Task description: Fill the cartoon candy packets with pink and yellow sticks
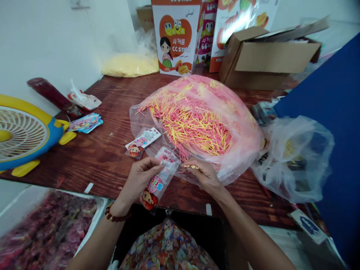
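Between the thumb and fingers of my left hand (144, 174) is a small clear printed packet (159, 180) with a cartoon face at its lower end. My right hand (206, 176) is closed around a bunch of thin candy sticks (192, 166), their pale yellow and pink ends showing, close to the packet's right edge. Just beyond both hands lies a large clear plastic bag (244, 120), spread open over a heap of pink and yellow sticks (194, 127). More printed packets (143, 142) lie in a small stack left of the heap.
A yellow and blue fan (25, 131) stands at the left, near printed cards (86, 123) and a dark red bottle (53, 95). Cartons (177, 41) and an opened cardboard box (270, 56) line the back. A crumpled plastic bag (295, 157) sits right; a filled white tub (99, 210) is lower left.
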A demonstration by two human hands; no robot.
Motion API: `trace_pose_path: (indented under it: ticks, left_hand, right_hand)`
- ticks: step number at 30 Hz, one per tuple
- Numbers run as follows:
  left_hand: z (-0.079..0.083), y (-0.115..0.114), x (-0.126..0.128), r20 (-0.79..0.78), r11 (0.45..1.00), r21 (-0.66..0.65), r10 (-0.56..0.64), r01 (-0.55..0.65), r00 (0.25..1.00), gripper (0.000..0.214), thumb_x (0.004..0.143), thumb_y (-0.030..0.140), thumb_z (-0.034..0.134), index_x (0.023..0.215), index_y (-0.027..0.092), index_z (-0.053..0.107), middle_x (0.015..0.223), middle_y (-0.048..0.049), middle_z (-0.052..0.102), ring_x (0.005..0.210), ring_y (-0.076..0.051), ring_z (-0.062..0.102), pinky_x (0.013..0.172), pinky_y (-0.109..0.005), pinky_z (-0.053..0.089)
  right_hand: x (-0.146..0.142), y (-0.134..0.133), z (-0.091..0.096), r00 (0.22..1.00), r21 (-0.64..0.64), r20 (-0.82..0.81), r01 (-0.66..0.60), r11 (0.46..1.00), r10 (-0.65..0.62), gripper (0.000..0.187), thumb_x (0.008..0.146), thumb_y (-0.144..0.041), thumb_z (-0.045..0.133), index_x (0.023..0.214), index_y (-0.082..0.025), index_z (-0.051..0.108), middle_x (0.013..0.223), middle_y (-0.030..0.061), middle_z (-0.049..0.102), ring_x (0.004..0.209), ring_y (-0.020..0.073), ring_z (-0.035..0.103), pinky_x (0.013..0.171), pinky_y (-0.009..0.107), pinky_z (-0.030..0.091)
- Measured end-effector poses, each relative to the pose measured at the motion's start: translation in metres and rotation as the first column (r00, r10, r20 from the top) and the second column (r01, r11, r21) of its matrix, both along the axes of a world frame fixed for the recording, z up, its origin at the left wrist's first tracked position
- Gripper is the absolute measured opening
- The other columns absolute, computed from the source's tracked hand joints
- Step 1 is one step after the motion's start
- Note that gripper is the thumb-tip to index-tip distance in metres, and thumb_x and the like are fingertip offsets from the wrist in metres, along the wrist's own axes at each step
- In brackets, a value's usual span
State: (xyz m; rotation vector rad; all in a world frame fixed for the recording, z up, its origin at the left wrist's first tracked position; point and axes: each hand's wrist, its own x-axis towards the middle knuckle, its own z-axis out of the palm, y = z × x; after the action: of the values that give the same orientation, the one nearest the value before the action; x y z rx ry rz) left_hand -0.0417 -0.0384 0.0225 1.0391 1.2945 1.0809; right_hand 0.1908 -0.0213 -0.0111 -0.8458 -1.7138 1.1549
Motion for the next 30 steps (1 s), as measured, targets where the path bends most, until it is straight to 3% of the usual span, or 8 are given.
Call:
trace_pose_path:
  ticks: [10, 16, 20, 27, 30]
  left_hand:
    - [-0.003, -0.003, -0.008, 0.004, 0.998, -0.059, -0.01, 0.01, 1.0, 0.029, 0.07, 0.043, 0.079, 0.07, 0.016, 0.069, 0.06, 0.0015, 0.059, 0.051, -0.009, 0.049, 0.048, -0.021, 0.038]
    - [-0.001, -0.006, -0.007, 0.026, 1.0, 0.004, -0.013, 0.013, 1.0, 0.024, 0.074, 0.039, 0.077, 0.08, 0.018, 0.067, 0.066, 0.0027, 0.058, 0.055, -0.008, 0.049, 0.05, -0.019, 0.038]
    - [0.003, -0.006, -0.008, -0.02, 0.998, 0.044, -0.034, 0.034, 0.999, 0.023, 0.073, 0.037, 0.079, 0.074, 0.017, 0.067, 0.068, 0.0014, 0.059, 0.06, -0.009, 0.051, 0.055, -0.02, 0.04]
    - [-0.003, -0.006, -0.012, -0.112, 0.994, 0.038, -0.096, 0.101, 0.989, 0.024, 0.073, 0.036, 0.078, 0.068, 0.015, 0.067, 0.065, 0.0013, 0.058, 0.059, -0.009, 0.049, 0.056, -0.02, 0.039]
    - [-0.001, -0.006, -0.008, -0.172, 0.986, 0.018, -0.16, 0.166, 0.972, 0.026, 0.073, 0.037, 0.076, 0.067, 0.013, 0.067, 0.061, 0.0019, 0.057, 0.057, -0.009, 0.046, 0.054, -0.02, 0.037]
  right_hand:
    - [-0.007, -0.002, 0.002, 1.0, -0.084, -0.007, 0.015, 0.996, -0.015, 0.021, 0.096, -0.036, 0.055, 0.099, -0.024, 0.074, 0.089, 0.003, 0.073, 0.083, 0.0176, 0.067, 0.077, 0.03, 0.053]
    - [-0.01, -0.004, 0.001, 0.999, -0.153, -0.049, 0.017, 0.988, -0.025, 0.019, 0.094, -0.036, 0.059, 0.097, -0.024, 0.073, 0.086, 0.0018, 0.072, 0.08, 0.0163, 0.068, 0.074, 0.028, 0.053]
    - [-0.012, -0.007, 0.001, 0.997, -0.214, -0.072, 0.021, 0.977, -0.037, 0.021, 0.092, -0.039, 0.061, 0.097, -0.023, 0.073, 0.085, 0.0023, 0.072, 0.078, 0.0165, 0.068, 0.07, 0.028, 0.054]
    - [-0.009, -0.007, -0.001, 0.999, -0.176, -0.044, 0.021, 0.984, -0.029, 0.023, 0.093, -0.041, 0.058, 0.098, -0.023, 0.072, 0.085, 0.0023, 0.072, 0.079, 0.0174, 0.068, 0.073, 0.03, 0.054]
    - [-0.01, -0.003, 0.001, 0.996, -0.167, -0.004, 0.093, 0.982, -0.095, 0.026, 0.094, -0.042, 0.056, 0.103, -0.023, 0.071, 0.089, 0.0032, 0.073, 0.082, 0.0184, 0.068, 0.075, 0.032, 0.054]
